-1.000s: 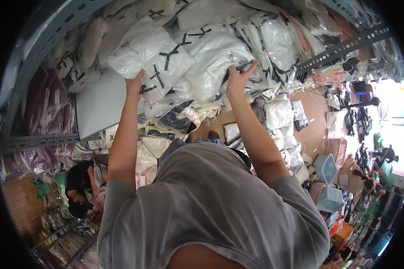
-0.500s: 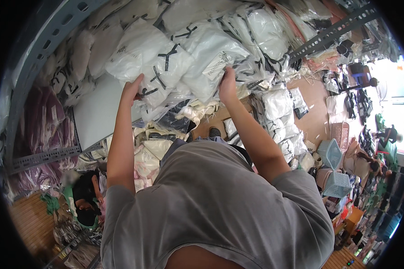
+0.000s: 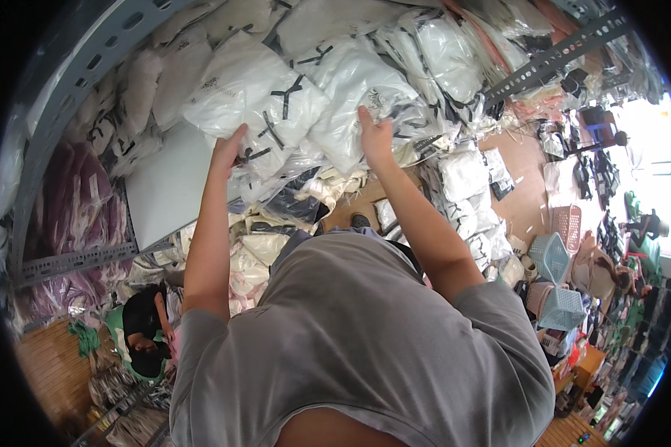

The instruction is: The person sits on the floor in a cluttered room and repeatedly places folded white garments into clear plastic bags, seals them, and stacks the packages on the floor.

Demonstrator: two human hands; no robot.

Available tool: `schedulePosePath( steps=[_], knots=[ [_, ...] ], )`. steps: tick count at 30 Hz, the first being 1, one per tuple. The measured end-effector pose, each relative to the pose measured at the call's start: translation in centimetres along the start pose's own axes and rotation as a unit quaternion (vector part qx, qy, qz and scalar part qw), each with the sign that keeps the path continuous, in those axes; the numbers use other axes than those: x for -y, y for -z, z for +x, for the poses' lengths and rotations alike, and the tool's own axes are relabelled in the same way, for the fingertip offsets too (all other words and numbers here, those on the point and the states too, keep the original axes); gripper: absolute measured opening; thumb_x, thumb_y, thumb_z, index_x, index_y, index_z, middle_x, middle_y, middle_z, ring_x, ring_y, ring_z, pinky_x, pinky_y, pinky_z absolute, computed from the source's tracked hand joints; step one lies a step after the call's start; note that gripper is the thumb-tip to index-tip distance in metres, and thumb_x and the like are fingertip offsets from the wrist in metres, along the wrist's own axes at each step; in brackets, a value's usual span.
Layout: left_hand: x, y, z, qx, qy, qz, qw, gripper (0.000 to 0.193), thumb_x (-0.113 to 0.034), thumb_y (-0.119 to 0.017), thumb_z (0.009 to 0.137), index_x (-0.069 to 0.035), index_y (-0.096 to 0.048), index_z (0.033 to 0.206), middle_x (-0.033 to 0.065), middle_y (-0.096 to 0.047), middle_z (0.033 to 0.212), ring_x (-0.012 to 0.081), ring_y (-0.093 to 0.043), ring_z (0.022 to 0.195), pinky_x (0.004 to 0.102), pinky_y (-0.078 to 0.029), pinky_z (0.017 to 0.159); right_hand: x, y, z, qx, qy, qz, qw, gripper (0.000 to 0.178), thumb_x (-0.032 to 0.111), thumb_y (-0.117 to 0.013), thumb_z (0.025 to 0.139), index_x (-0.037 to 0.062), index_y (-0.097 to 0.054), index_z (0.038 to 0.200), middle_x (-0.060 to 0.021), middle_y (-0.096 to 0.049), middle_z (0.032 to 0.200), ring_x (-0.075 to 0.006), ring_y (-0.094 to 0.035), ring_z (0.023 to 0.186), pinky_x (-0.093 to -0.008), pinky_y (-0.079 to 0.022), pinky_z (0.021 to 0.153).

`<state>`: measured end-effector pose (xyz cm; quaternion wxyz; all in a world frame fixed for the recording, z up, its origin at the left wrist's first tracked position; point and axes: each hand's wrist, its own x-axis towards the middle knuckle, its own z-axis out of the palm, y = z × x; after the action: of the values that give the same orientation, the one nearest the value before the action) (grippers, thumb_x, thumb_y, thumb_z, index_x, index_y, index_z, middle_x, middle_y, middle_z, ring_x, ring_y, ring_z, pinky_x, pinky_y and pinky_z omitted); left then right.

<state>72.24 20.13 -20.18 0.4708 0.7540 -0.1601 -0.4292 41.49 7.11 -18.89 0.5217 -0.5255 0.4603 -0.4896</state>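
glossy, crinkled plastic bags (image 3: pixel 244 88)

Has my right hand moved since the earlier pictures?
Yes, leftward: the right hand now sits farther from the perforated metal shelf beam.

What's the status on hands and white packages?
Left hand at near edge of left white package; right hand at right white package; grips unclear. Black strips on left one. Other wrapped packages close alongside.

Both hands (image 3: pixel 377 141) at white plastic-wrapped packages (image 3: pixel 250 82), pale board (image 3: pixel 168 186) beside the left one, purple bundles (image 3: pixel 74 194) beyond
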Motion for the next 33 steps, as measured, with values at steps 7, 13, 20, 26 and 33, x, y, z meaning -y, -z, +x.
schedulePosePath(
  steps=[7,13,20,26,33],
  knots=[
    [1.1,-1.6,0.1,-0.043,-0.156,-0.054,0.985,0.073,-0.042,-0.075,0.077,0.011,-0.051,0.120,0.0171,-0.063,0.107,0.0211,-0.062,0.089,0.0310,-0.050,0.073,8.3,3.8,0.3,-0.046,0.099,-0.148,0.983,0.036,0.027,-0.068,0.087,-0.0071,-0.057,0.082,-0.0150,-0.060,0.071,-0.0214,-0.055,0.064,-0.0385,-0.044,0.061],
    [-2.5,-8.9,0.4,-0.058,-0.138,0.089,0.985,0.068,-0.054,-0.067,0.080,0.011,-0.061,0.098,0.0123,-0.066,0.084,0.0174,-0.062,0.065,0.0307,-0.049,0.059,16.5,9.1,-2.3,0.050,0.123,-0.331,0.934,0.023,0.018,-0.065,0.087,-0.0005,-0.062,0.101,-0.0173,-0.066,0.079,-0.0228,-0.060,0.065,-0.0345,-0.046,0.060],
    [-2.3,-6.0,-0.9,0.114,-0.074,0.329,0.935,0.073,-0.067,-0.049,0.085,-0.001,-0.063,0.057,0.0095,-0.059,0.050,0.0158,-0.054,0.041,0.0292,-0.043,0.043,17.5,11.3,-10.2,0.113,0.181,-0.466,0.859,0.026,0.007,-0.064,0.068,0.0022,-0.056,0.092,-0.0162,-0.059,0.072,-0.0371,-0.061,0.070,-0.0459,-0.048,0.059],
    [1.1,-3.1,-3.1,0.200,-0.063,0.355,0.911,0.056,-0.057,-0.056,0.086,-0.002,-0.060,0.078,0.0073,-0.063,0.063,0.0153,-0.061,0.052,0.0277,-0.043,0.043,13.7,11.5,-16.3,0.112,0.116,-0.420,0.893,0.038,0.008,-0.060,0.070,0.0061,-0.060,0.108,-0.0139,-0.059,0.072,-0.0328,-0.062,0.069,-0.0449,-0.048,0.057],
    [-1.3,-11.5,-15.3,0.304,-0.552,0.231,0.741,0.037,-0.022,-0.082,0.068,-0.002,-0.065,0.094,0.0101,-0.068,0.089,0.0258,-0.066,0.087,0.0374,-0.050,0.076,12.3,11.2,-21.5,0.167,0.102,-0.446,0.873,0.036,0.010,-0.061,0.071,0.0114,-0.061,0.108,-0.0092,-0.061,0.081,-0.0287,-0.062,0.074,-0.0399,-0.049,0.062]
  ],
)
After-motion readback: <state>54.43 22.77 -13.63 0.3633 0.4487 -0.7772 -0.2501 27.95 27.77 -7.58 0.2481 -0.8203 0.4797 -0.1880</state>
